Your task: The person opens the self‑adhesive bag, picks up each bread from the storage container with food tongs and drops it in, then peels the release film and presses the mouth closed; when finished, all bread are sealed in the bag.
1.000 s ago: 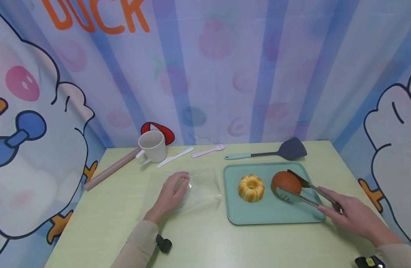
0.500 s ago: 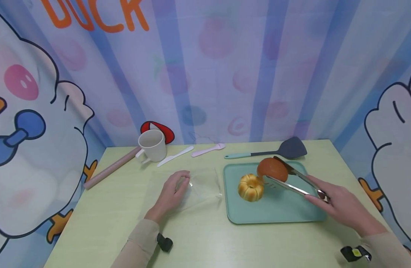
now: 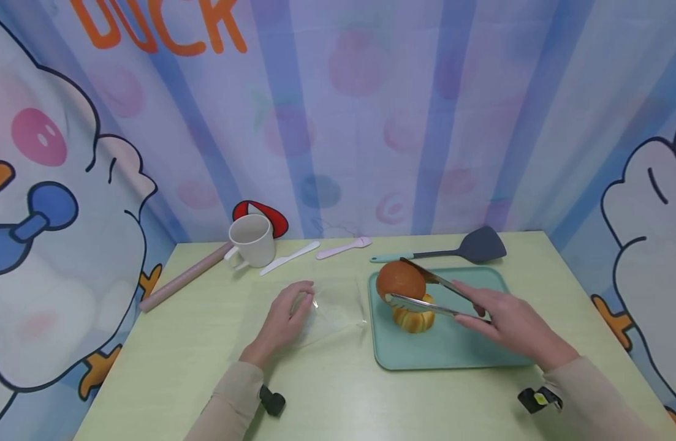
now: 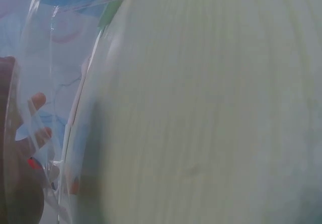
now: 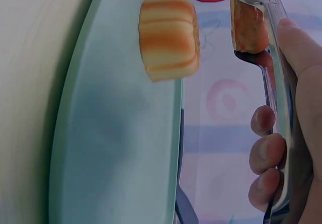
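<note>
My right hand point(image 3: 514, 321) grips metal tongs point(image 3: 434, 307), its fingers wrapped round their arms. Between the tong ends is a round brown bun point(image 3: 401, 279), raised above the tray; the right wrist view shows the bun point(image 5: 250, 30) from the side. Below it on the green tray point(image 3: 470, 352) sits a golden ridged ring pastry point(image 3: 412, 321), partly covered by bun and tongs in the head view. My left hand point(image 3: 279, 321) holds the edge of a clear plastic bag point(image 3: 340, 309), left of the tray. Through the film, the left wrist view shows its fingers point(image 4: 37, 100).
Along the table's back lie a spatula point(image 3: 481, 245), a pink plastic utensil point(image 3: 343, 248) and a white knife point(image 3: 288, 258). A white mug point(image 3: 252, 240) stands at the back left beside a pinkish rolling pin point(image 3: 186, 278). A printed curtain point(image 3: 343, 122) hangs behind the table.
My right hand has lifted the bun with the tongs from the tray's right part and carried it left, over the ring pastry. My left hand stays in place at the bag.
</note>
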Demonstrator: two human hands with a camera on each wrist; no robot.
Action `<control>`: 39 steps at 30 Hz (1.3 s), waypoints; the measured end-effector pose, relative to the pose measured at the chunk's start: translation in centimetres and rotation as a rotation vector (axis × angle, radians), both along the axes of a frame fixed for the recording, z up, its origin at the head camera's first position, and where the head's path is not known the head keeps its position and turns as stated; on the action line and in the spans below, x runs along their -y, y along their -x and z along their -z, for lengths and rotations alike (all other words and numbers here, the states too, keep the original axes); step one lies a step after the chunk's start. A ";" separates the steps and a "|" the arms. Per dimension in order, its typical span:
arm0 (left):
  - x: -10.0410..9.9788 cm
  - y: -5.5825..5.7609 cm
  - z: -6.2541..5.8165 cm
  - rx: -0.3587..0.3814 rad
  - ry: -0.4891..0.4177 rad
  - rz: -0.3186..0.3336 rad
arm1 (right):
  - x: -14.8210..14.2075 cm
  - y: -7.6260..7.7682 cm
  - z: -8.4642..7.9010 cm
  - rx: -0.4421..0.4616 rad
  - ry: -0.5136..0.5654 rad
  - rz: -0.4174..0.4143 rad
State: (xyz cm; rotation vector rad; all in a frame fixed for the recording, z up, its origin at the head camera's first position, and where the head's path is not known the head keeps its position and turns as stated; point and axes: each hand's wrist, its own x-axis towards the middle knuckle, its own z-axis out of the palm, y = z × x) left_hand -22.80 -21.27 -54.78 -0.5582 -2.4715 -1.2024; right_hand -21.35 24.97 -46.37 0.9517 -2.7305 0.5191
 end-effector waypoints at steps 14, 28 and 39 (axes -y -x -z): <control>-0.2 0.0 -0.2 -0.001 -0.006 0.006 | 4.2 1.2 0.6 -0.108 -0.009 -0.171; -0.4 -0.2 -0.4 0.032 -0.012 0.001 | 6.1 1.5 1.1 -0.157 -0.065 -0.239; -0.3 -0.2 -0.1 -0.005 0.008 0.057 | 7.3 1.7 0.4 -0.042 -0.105 -0.255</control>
